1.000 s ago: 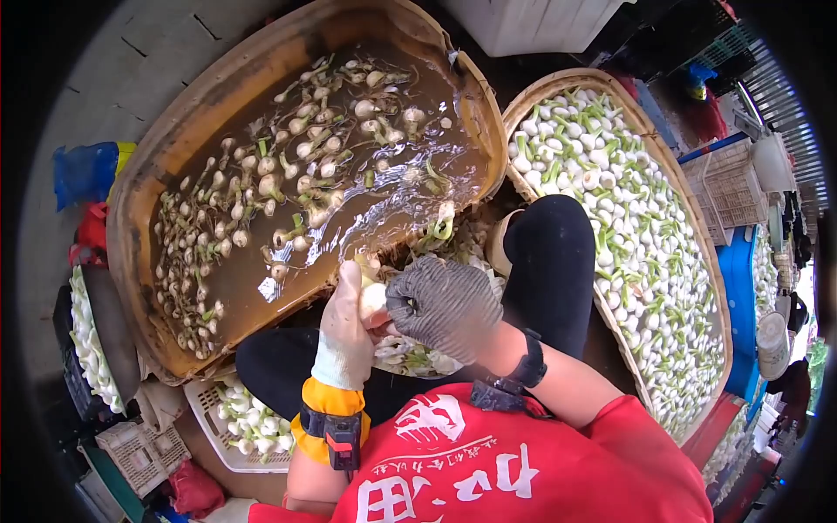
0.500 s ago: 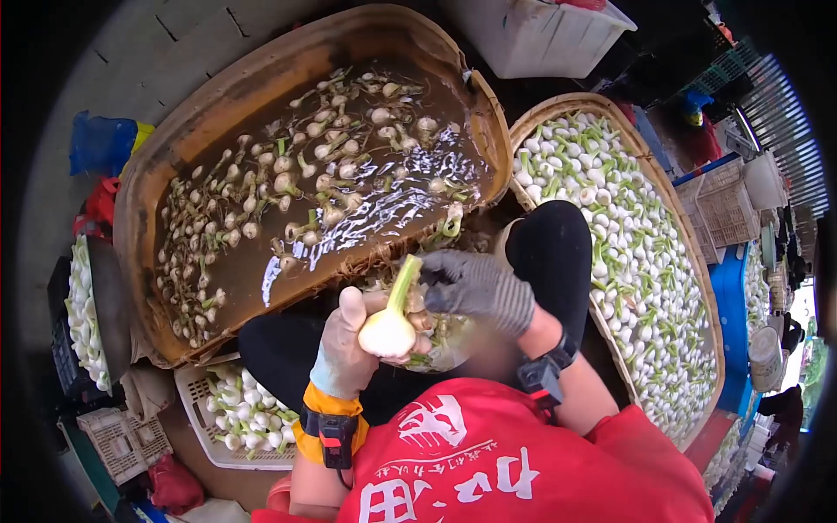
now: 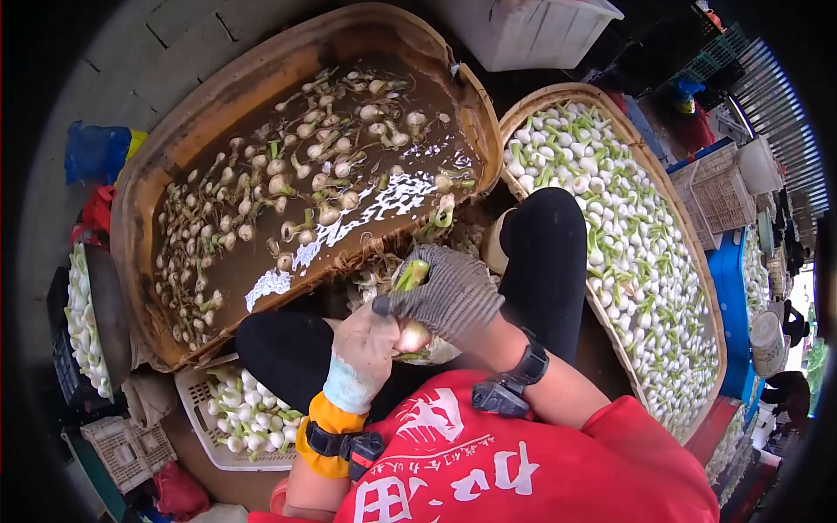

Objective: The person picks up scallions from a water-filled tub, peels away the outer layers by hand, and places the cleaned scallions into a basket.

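In front of my lap, my left hand point(image 3: 361, 347), in a pale glove, is closed around the lower part of a fresh garlic bulb point(image 3: 412, 336). My right hand point(image 3: 452, 295), in a grey striped glove, wraps over the same bulb from above. Its green cut stem point(image 3: 412, 275) sticks out beyond the right fingers, which hide much of the bulb. Loose peelings point(image 3: 370, 283) lie below the hands, between my knees.
Ahead to the left, a brown tub point(image 3: 131, 235) holds muddy water and unpeeled bulbs. Cleaned white bulbs fill a long tub point(image 3: 720, 349) at right and a white basket point(image 3: 193, 417) at lower left. A white bin point(image 3: 532, 39) stands at the back.
My right hand has moved left and closed over the bulb and stem. The bulb has tilted, so its stem points more toward the camera, and the hands now cover most of it.
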{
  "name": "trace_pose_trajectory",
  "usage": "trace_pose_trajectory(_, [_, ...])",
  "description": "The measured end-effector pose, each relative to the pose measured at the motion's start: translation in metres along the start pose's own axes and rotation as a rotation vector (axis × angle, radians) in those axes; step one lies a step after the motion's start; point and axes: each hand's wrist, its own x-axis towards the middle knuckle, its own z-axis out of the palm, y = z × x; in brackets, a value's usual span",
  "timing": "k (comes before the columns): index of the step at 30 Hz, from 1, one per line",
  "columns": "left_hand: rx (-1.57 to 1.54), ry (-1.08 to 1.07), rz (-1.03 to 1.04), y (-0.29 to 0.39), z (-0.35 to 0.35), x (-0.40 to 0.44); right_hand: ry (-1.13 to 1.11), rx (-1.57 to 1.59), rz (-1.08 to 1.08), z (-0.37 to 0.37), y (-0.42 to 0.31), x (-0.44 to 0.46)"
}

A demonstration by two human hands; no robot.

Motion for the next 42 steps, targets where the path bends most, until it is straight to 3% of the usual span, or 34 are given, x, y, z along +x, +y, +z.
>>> trace_pose_trajectory(1, [-0.067,0.057,-0.107,0.005,0.003,-0.002,-0.014,-0.02,-0.008,-0.001,-0.001,0.0])
trace_pose_trajectory(2, [-0.066,0.055,-0.109,0.005,0.002,-0.001,-0.049,-0.038,-0.194,0.004,0.015,0.002])
trace_pose_trajectory(5, [-0.054,-0.01,-0.163,0.002,-0.006,0.0,-0.216,0.1,-0.319,-0.006,0.017,0.009])
trace_pose_trajectory(6, [-0.078,-0.044,-0.157,-0.003,-0.008,-0.001,-0.287,0.195,-0.14,-0.014,0.011,0.007])
trace_pose_trajectory(7, [-0.102,-0.076,-0.152,-0.007,-0.008,-0.002,-0.288,0.197,-0.14,-0.015,0.014,0.007])
trace_pose_trajectory(9, [-0.157,-0.063,-0.21,-0.013,-0.005,-0.003,-0.357,0.526,-0.347,-0.014,0.027,0.008])
trace_pose_trajectory(10, [-0.21,-0.054,-0.265,-0.014,-0.003,-0.003,-0.222,0.221,-0.945,-0.01,0.036,0.02])
trace_pose_trajectory(11, [-0.21,-0.06,-0.268,-0.013,-0.003,-0.005,-0.218,0.221,-0.94,-0.009,0.042,0.016])
trace_pose_trajectory(13, [-0.225,-0.049,-0.327,-0.009,0.0,-0.007,-0.619,0.842,0.003,-0.012,0.046,0.008])
trace_pose_trajectory(15, [-0.156,-0.005,-0.214,-0.006,0.005,-0.004,-0.663,0.968,0.013,-0.009,0.05,0.008])
trace_pose_trajectory(17, [-0.08,0.035,-0.099,-0.006,0.004,-0.001,-0.545,0.936,0.07,-0.003,0.05,0.007])
trace_pose_trajectory(18, [0.244,0.141,0.121,-0.008,0.002,0.002,-0.381,0.729,-0.101,0.005,0.058,0.004])
trace_pose_trajectory(19, [0.567,0.242,0.341,-0.009,0.0,0.005,-0.378,0.73,-0.099,0.005,0.051,0.001])
trace_pose_trajectory(20, [0.678,0.244,0.43,0.0,-0.001,0.006,-0.346,0.493,-0.097,0.001,0.04,-0.002])
trace_pose_trajectory(21, [0.676,0.242,0.428,0.002,-0.002,0.004,-0.317,0.255,-0.095,-0.001,0.034,-0.004])
trace_pose_trajectory(23, [0.268,0.227,0.045,0.006,-0.004,-0.002,-0.319,0.247,-0.202,-0.005,0.038,0.001])
trace_pose_trajectory(25, [0.152,0.226,-0.027,0.014,-0.003,-0.002,-0.383,0.271,-0.073,-0.015,0.034,0.006])
trace_pose_trajectory(27, [-0.207,0.318,-0.191,0.013,-0.002,-0.001,-0.31,0.165,-0.031,-0.022,0.035,0.003])
trace_pose_trajectory(29, [-0.394,0.43,-0.055,0.017,-0.012,0.003,0.053,0.823,0.136,-0.023,0.056,0.0])
trace_pose_trajectory(30, [-0.308,0.463,-0.032,0.019,-0.015,0.001,0.14,1.202,0.182,-0.02,0.078,0.003])
trace_pose_trajectory(31, [-0.22,0.496,-0.004,0.02,-0.019,-0.003,0.234,0.668,-0.064,-0.017,0.106,0.002])
trace_pose_trajectory(32, [-0.155,0.309,0.014,0.002,-0.03,-0.004,0.249,0.641,-0.078,-0.021,0.105,0.003])
trace_pose_trajectory(33, [0.231,0.208,-0.1,-0.019,-0.032,-0.003,0.257,0.62,-0.084,-0.022,0.103,0.0])
trace_pose_trajectory(35, [0.548,-0.004,-0.318,-0.097,-0.038,0.005,0.233,0.757,-0.069,-0.009,0.104,-0.003])
trace_pose_trajectory(36, [0.318,0.029,-0.267,-0.083,-0.031,0.012,0.219,0.885,-0.054,-0.003,0.107,0.002])
trace_pose_trajectory(37, [0.087,0.05,-0.223,-0.051,-0.015,0.02,0.226,0.508,-0.106,-0.005,0.11,0.003])
trace_pose_trajectory(39, [0.132,0.016,-0.182,-0.013,-0.001,0.026,0.097,1.042,0.162,0.004,0.099,0.004])
trace_pose_trajectory(41, [-0.003,0.023,0.094,-0.004,0.007,0.04,-0.046,1.292,0.363,0.004,0.072,0.007])
trace_pose_trajectory(42, [0.18,0.108,-0.008,0.013,0.009,0.04,0.047,1.024,0.136,0.01,0.06,0.003])
